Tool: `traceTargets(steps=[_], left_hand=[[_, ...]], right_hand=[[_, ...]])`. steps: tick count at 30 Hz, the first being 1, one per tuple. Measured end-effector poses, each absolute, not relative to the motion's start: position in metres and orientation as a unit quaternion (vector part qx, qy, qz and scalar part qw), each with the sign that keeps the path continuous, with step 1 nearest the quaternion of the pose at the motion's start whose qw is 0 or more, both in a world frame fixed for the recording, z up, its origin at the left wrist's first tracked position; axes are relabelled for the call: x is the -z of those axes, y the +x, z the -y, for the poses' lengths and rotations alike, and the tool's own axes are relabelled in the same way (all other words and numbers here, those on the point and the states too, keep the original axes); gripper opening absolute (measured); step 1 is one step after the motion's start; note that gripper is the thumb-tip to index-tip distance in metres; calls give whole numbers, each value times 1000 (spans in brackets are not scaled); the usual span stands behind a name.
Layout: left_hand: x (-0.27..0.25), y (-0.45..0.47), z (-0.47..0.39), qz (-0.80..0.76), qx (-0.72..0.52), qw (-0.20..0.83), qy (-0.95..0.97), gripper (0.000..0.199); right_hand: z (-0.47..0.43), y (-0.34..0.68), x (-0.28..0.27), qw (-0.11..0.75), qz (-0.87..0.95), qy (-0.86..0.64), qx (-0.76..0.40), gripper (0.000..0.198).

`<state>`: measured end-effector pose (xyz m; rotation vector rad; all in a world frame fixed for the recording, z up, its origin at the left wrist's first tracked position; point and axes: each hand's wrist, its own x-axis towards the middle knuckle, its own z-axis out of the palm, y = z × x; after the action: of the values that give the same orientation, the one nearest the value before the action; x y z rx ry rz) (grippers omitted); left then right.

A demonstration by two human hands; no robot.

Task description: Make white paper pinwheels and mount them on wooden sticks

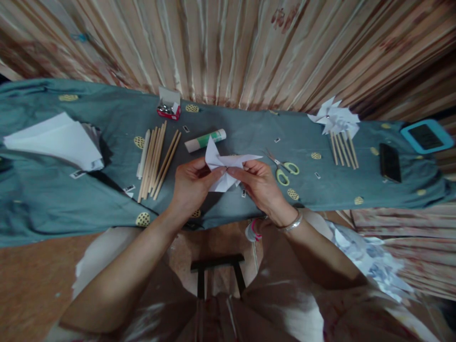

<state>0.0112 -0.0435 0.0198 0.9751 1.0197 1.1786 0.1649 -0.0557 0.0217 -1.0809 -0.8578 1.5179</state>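
Observation:
Between my two hands is a white paper pinwheel (215, 157), its folded points standing out around the centre. My left hand (194, 183) pinches it from the left, and my right hand (259, 184), with a bracelet at the wrist, pinches it from the right. Both thumbs meet at the pinwheel's middle and hide most of it. Just behind it lies a glue stick (205, 140). Scissors with green handles (283, 167) rest to the right of my right hand. Wooden sticks (153, 159) lie in a group left of my left hand, beside a pale pen-like stick (143, 154).
A stack of white paper (57, 142) sits at the left. Near the back edge stands an open red box (168, 107) with small metal pieces. Finished pinwheels on sticks (337, 118), a phone (389, 163) and a blue-framed device (427, 136) lie at the right. Paper scraps (374, 261) lie below.

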Motion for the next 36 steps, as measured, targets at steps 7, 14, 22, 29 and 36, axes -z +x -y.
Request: traceTargets(steps=[7,14,22,29,36], left_hand=[[-21,11,44,-438,-504,627,401,29],[-19,12,43,-434,-509,634,388,28],[-21,13,44,-427,-501,655,370,30],[-18,12,43,-428,-489,673,352,33],[-20,13,40,-441,-492,689,297,35]], right_hand=[[57,164,-24,505,350,-467,-636,27],[57,164,-27,492,352,-459,-651,31],[56,166,-23,493,338,-449,-664,30],[54,165,-22,483,337,-453,-669,32],[48,164,-19,485,327,-435,-685,33]])
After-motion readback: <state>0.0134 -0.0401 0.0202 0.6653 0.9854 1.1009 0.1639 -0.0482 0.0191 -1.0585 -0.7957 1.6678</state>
